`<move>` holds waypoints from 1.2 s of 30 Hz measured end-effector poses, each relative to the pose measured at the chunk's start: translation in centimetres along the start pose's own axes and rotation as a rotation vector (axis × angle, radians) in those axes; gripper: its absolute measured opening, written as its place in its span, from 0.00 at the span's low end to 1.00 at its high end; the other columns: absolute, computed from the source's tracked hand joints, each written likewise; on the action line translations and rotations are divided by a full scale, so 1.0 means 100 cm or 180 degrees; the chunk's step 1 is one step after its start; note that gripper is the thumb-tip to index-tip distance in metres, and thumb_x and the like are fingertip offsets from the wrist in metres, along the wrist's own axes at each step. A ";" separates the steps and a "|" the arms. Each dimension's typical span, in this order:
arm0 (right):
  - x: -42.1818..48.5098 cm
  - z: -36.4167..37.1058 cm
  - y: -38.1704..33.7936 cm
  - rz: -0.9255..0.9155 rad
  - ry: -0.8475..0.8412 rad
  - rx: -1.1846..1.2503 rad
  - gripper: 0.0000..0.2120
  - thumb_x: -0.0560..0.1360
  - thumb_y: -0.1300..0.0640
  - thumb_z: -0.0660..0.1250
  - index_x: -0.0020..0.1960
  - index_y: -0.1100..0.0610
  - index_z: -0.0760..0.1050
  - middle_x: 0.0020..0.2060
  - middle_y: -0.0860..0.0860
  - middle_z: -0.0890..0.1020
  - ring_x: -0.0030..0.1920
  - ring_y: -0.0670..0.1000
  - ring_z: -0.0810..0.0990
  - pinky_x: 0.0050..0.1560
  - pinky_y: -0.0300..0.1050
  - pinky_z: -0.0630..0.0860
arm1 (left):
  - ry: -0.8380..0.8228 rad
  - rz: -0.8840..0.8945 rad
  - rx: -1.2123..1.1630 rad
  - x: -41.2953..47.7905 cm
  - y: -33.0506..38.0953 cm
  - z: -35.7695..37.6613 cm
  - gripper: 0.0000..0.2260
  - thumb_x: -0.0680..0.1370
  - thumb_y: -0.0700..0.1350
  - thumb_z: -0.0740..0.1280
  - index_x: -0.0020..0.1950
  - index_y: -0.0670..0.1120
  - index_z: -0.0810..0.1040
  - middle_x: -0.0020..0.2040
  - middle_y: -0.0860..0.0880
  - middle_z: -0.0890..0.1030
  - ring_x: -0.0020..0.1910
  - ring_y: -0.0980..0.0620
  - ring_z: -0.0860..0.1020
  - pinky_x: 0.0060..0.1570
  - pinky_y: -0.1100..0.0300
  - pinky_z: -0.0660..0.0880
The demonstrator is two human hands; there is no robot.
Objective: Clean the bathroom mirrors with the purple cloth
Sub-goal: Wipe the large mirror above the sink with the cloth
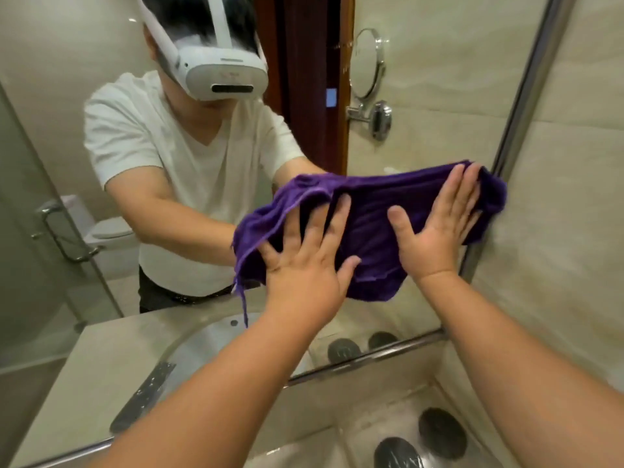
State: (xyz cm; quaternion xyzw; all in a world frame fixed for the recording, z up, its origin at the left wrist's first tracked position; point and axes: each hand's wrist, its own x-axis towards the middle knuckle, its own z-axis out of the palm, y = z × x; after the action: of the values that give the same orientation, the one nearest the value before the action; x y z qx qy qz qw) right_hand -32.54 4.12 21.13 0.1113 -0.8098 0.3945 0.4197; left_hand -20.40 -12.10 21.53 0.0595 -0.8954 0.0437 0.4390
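Cloth (371,228) spread against the mirror (422,96), low and toward its right side, its right end just beside the metal frame (523,96). Your left hand (304,265) lies flat on the cloth's lower left part, fingers straight and spread, gripping nothing; your right hand (435,228) presses the right part likewise, fingers straight and together, thumb out. Loose corner hangs from the cloth's left end.

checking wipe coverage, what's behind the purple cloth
The mirror is behind the purple cloth, pressed there by the flat left hand and right hand. The patch it covers is hidden, so its condition can't be seen.
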 end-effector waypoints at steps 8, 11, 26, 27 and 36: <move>0.029 -0.016 0.023 0.0008 0.0147 -0.0135 0.50 0.74 0.25 0.53 0.82 0.56 0.43 0.82 0.56 0.45 0.81 0.59 0.46 0.76 0.63 0.46 | -0.0034 0.0224 -0.0002 0.037 0.027 -0.002 0.43 0.75 0.67 0.60 0.80 0.57 0.38 0.79 0.54 0.47 0.77 0.46 0.40 0.66 0.30 0.43; -0.050 0.004 0.058 0.0609 -0.0243 -0.0145 0.50 0.74 0.26 0.51 0.82 0.58 0.40 0.81 0.56 0.42 0.81 0.59 0.43 0.77 0.61 0.45 | -0.0347 0.0533 0.0007 -0.018 0.027 0.028 0.43 0.70 0.66 0.70 0.80 0.56 0.55 0.75 0.53 0.68 0.73 0.46 0.58 0.63 0.37 0.54; -0.248 0.090 -0.024 0.2922 -0.0618 0.1277 0.38 0.83 0.56 0.60 0.80 0.61 0.36 0.80 0.55 0.37 0.80 0.56 0.37 0.75 0.39 0.33 | -0.1922 0.0647 -0.0352 -0.202 -0.085 0.058 0.26 0.74 0.55 0.58 0.74 0.55 0.70 0.62 0.54 0.82 0.59 0.52 0.70 0.54 0.49 0.64; -0.259 0.092 -0.041 0.2907 -0.0675 0.1358 0.39 0.83 0.57 0.61 0.80 0.60 0.36 0.80 0.55 0.36 0.80 0.55 0.36 0.72 0.32 0.31 | -0.1831 0.0674 -0.0253 -0.212 -0.104 0.053 0.24 0.77 0.55 0.56 0.73 0.54 0.69 0.61 0.53 0.83 0.58 0.51 0.70 0.53 0.48 0.64; -0.332 0.113 -0.195 0.3345 -0.1430 0.2201 0.49 0.79 0.61 0.67 0.80 0.54 0.30 0.77 0.45 0.29 0.79 0.48 0.35 0.78 0.46 0.38 | -0.2071 0.0205 0.0632 -0.280 -0.263 -0.017 0.22 0.82 0.55 0.49 0.75 0.53 0.65 0.62 0.46 0.81 0.62 0.40 0.70 0.58 0.36 0.64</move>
State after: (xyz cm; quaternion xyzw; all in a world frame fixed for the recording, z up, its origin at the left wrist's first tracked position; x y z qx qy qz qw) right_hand -8.57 -22.07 2.49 -0.0905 -0.6511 0.7506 -0.0670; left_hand 1.76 -35.95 1.12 0.0844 -0.9814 0.1232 0.1209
